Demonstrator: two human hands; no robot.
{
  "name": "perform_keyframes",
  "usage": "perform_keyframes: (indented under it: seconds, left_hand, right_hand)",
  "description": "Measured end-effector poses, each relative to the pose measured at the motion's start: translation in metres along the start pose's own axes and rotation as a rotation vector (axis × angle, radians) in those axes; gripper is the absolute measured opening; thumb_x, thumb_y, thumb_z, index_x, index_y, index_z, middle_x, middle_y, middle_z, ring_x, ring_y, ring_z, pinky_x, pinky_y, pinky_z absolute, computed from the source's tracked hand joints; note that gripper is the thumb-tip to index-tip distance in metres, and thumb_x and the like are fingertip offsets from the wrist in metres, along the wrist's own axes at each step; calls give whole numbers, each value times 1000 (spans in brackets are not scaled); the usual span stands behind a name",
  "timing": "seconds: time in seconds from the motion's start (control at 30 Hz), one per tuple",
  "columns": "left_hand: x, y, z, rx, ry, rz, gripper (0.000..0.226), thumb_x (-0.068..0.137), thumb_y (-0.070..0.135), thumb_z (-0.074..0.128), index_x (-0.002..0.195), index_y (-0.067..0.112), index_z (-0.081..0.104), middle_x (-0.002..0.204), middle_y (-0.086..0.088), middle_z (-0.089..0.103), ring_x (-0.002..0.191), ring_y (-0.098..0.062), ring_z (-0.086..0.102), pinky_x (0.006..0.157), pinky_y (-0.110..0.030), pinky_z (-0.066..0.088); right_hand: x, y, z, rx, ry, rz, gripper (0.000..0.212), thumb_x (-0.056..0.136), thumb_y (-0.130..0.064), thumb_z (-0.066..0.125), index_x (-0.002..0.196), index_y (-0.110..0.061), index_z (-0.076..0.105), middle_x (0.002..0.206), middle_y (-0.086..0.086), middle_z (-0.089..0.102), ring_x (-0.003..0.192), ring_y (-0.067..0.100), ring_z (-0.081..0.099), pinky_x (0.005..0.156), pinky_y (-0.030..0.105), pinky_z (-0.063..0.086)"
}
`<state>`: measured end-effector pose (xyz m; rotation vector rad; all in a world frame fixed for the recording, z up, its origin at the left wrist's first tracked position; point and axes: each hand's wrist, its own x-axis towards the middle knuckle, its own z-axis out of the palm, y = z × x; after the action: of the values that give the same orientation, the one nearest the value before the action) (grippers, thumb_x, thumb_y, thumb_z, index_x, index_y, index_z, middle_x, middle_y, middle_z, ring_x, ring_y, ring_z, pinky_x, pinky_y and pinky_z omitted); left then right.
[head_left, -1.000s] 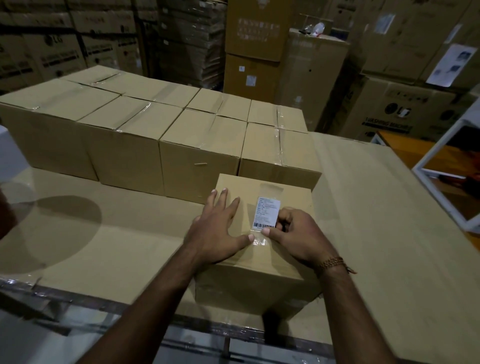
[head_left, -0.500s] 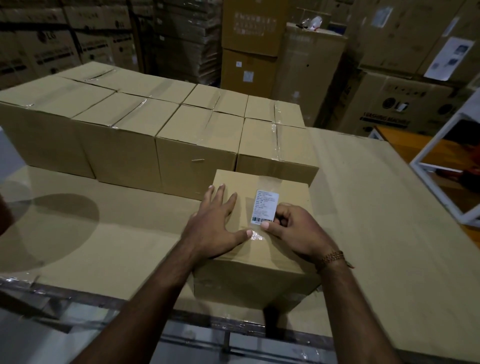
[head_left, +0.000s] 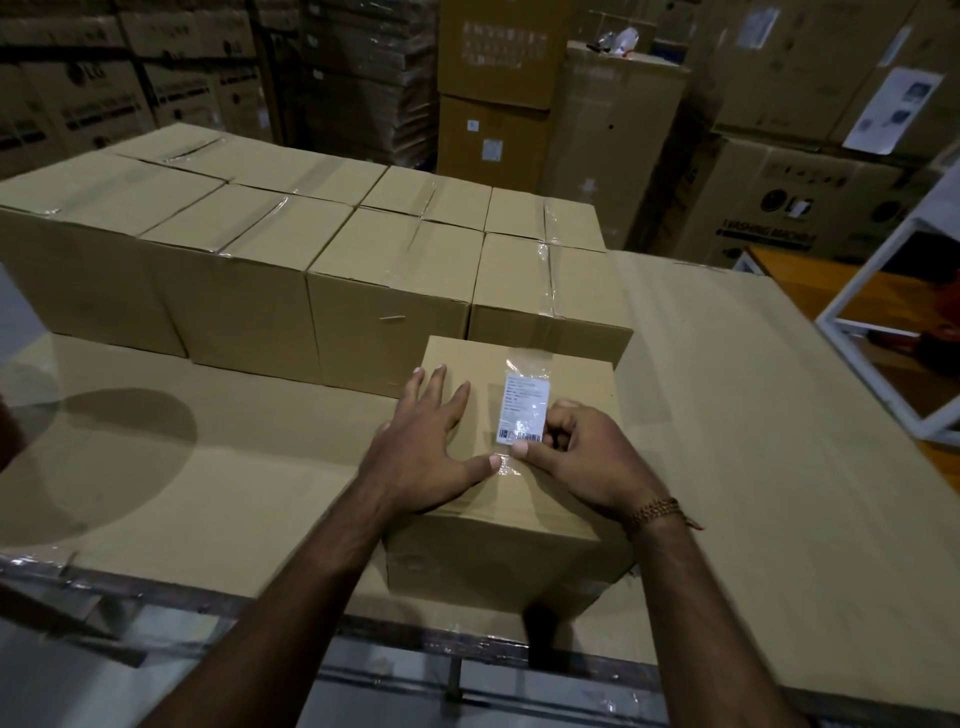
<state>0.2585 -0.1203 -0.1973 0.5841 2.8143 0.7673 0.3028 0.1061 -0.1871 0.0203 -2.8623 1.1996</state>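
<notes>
A small cardboard box (head_left: 498, 556) stands at the near edge of the table. A white barcode label (head_left: 523, 408) lies on its top under a strip of clear tape. My left hand (head_left: 428, 447) rests flat on the left of the box top, fingers spread, thumb tip at the tape below the label. My right hand (head_left: 584, 457) sits beside the label with fingers curled, its thumb pressing the label's lower edge. A gold bracelet is on my right wrist.
Several taped cardboard boxes (head_left: 291, 270) stand in two rows right behind the small box. The table (head_left: 753, 441) is covered with cardboard sheet. A white frame (head_left: 883, 332) stands at the right. Large stacked cartons (head_left: 779, 197) fill the background.
Both hands stay on the box top with almost no shift. My right fingers have curled a little closer to the label's right edge.
</notes>
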Motion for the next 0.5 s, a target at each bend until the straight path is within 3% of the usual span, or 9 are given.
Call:
perform_keyframes:
  seconds: [0.1,0.23,0.37,0.5]
  left_hand:
    - [1,-1,1,8,8,10,112,77,82,53,169,36,8,176,12,-15,160,-13,-19,122,-66,24]
    - [1,-3,3,13,16,15,110,79,82,54,169,37,8,176,12,-15,160,-13,-19,122,-65,24]
    - [0,-1,2,2,13,8,113,74,83,50,169,36,9,176,12,-15,160,-13,-19,123,-65,24]
    - [0,-2,2,1,14,17,109,82,80,58,169,36,9,176,12,-15,160,-13,-19,122,-65,24]
  right_hand:
    - [-1,0,1,-4,1,-17,34,96,-40,77,130,-33,76,106,-4,67,95,10,62,81,26,51]
    - [-1,2,2,-32,-20,-19,34,98,-42,73,129,-29,75,111,-5,66,103,11,63,92,37,57]
    - [-1,1,1,-4,-51,-23,37,100,-43,70,134,-30,73,118,-7,67,112,11,62,100,40,56]
    - [-3,0,1,21,-37,-25,33,97,-43,74,128,-32,76,110,-5,67,101,10,63,91,35,57]
